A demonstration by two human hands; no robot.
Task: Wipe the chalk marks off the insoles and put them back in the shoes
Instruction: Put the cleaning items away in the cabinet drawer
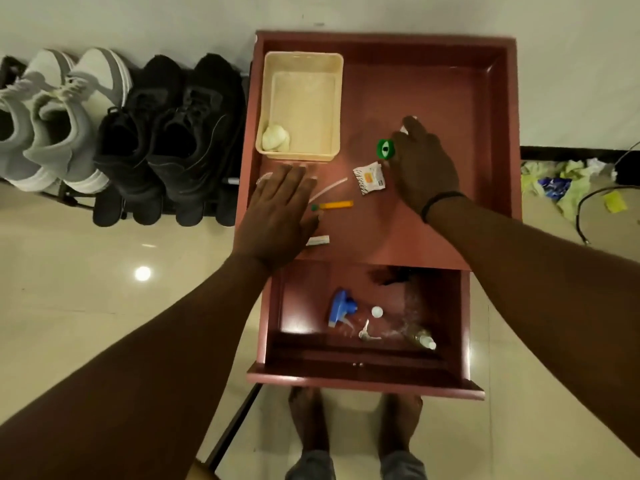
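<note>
Two pairs of shoes stand on a low rack at the left: grey-and-white sneakers (52, 133) and black sneakers (173, 133). No insole shows. A balled whitish cloth (275, 138) lies in a beige basket (334, 109) on the red cabinet top (433, 98). My left hand (280, 209) lies flat with straight fingers on the cabinet top, just in front of the basket. My right hand (424, 164) curls over a white bottle with a green cap (385, 148); the hand hides most of the bottle.
A small white-orange packet (370, 176), a yellow pen (334, 204) and a thin white strip lie between my hands. The open drawer (363, 379) below holds a blue spray head (341, 306), a white cap, keys and a small bottle. Crumpled rags (561, 181) and cables lie right.
</note>
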